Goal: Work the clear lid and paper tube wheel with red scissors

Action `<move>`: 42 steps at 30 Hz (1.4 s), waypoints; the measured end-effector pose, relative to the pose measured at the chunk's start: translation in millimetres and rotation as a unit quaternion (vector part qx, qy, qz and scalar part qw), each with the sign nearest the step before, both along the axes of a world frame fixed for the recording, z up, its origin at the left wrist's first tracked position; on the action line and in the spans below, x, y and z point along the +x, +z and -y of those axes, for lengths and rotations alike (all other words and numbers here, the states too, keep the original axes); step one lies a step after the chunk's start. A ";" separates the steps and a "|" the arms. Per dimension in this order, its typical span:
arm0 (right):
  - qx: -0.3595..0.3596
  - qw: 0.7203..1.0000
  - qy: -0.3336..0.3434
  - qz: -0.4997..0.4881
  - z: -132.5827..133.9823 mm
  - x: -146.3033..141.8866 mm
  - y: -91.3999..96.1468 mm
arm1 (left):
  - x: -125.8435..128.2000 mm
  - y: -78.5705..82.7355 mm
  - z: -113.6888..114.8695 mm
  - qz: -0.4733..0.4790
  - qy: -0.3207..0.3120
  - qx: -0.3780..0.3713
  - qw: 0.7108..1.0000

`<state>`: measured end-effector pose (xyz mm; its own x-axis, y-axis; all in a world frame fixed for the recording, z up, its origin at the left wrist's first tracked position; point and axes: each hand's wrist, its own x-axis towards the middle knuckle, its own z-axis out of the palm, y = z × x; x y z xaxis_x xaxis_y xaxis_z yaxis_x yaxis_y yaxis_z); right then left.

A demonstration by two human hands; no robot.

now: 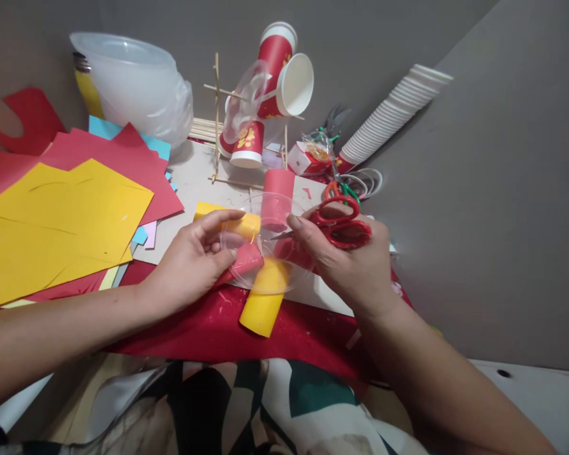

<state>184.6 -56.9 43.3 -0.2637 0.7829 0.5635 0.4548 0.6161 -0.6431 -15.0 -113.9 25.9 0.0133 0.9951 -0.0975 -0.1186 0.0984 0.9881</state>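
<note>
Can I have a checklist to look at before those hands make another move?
1. Right hand holding the scissors: ok.
2. Left hand apart from the scissor tip: ok, a gap shows.
3. Left thumb at the nearest red tube: ok.
4. How tightly the left hand grips: cannot tell.
5. Red cloth free of scraps: not ok, little bits lie on it.
6. Stacked cups upright: not ok, they lean.

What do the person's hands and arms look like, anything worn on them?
The left hand and right hand are bare, with no gloves, rings or watch visible. The left forearm and right forearm show no sleeves. The garment below is patterned in dark green, black and white.
</note>
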 end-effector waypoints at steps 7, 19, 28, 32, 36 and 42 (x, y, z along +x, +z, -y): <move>-0.001 1.000 -0.004 0.014 -2.4 6.9 -0.3 | 4.0 8.8 -5.7 -0.039 -0.030 -0.040 0.998; 0.121 0.978 0.102 0.132 -2.5 14.6 -1.1 | 6.0 8.8 -5.8 -0.092 -0.024 -0.020 0.995; 0.036 0.994 0.083 0.062 -7.6 14.8 -6.6 | 6.2 2.9 -6.8 -0.063 -0.022 -0.030 0.997; -0.045 0.999 0.027 0.003 -4.9 11.2 -9.3 | 9.5 1.9 -9.0 -0.039 -0.030 -0.028 0.998; -0.080 0.997 0.006 -0.022 -4.1 7.8 -7.6 | 11.0 1.8 -10.0 -0.015 -0.045 -0.039 0.998; 0.001 0.988 0.140 0.060 -15.5 15.5 -2.1 | 10.7 0.4 -9.8 0.007 -0.042 -0.047 0.998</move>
<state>200.1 -41.4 41.3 -0.5349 0.6686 0.5166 0.3383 0.7297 -0.5942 -4.2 -104.1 26.3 0.0991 0.9769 -0.1895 -0.1190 0.2007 0.9724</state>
